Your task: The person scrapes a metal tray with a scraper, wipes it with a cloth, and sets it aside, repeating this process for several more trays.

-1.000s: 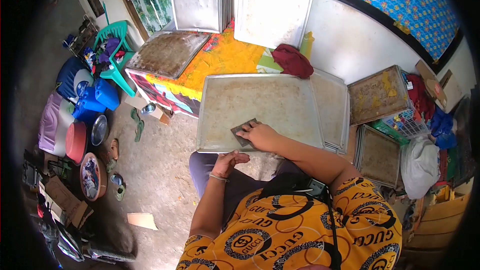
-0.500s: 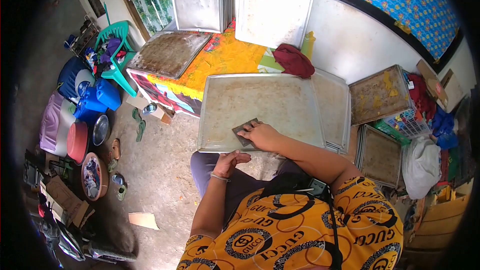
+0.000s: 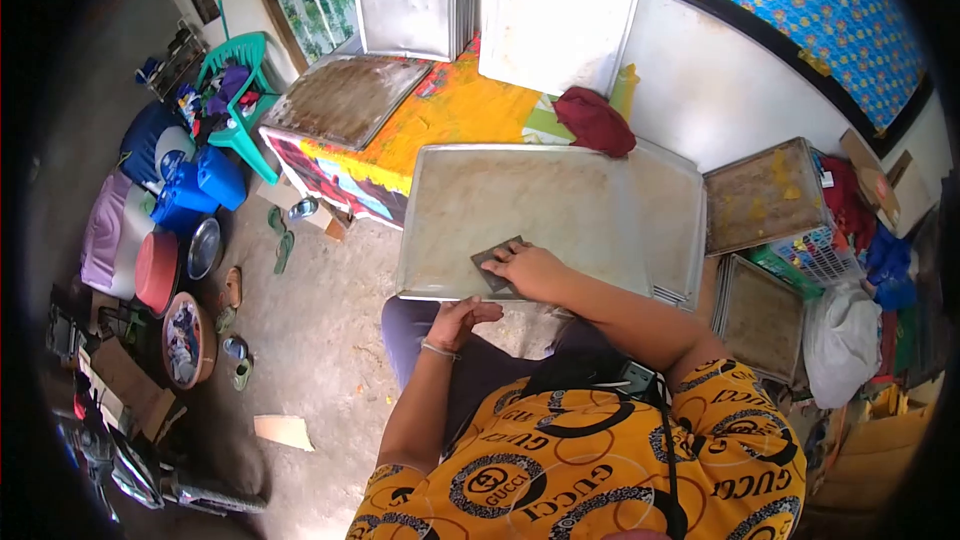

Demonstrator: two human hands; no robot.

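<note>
A large metal baking tray (image 3: 530, 190) with brownish stains lies in front of me, its near edge over my lap. My right hand (image 3: 528, 270) presses a dark grey square of what looks like sandpaper (image 3: 487, 262) onto the tray near its front edge, fingers bent over it. At the near rim, my left hand (image 3: 463, 323) holds the tray from below, partly hidden by the edge. More trays (image 3: 675, 210) lie stacked under the right side of this one. A maroon cloth (image 3: 592, 122) sits at its far right corner.
A stained tray (image 3: 345, 100) rests on the yellow-covered table (image 3: 465, 95), with upright trays (image 3: 565, 10) behind. To the right, more trays (image 3: 765, 195) lean by a crate and a white sack (image 3: 843, 345). A green chair (image 3: 245, 120), basins (image 3: 187, 335) and slippers (image 3: 282, 240) are left.
My right hand and the dark square have shifted very slightly on the tray. The whole view has tilted a little. My left hand stays at the rim.
</note>
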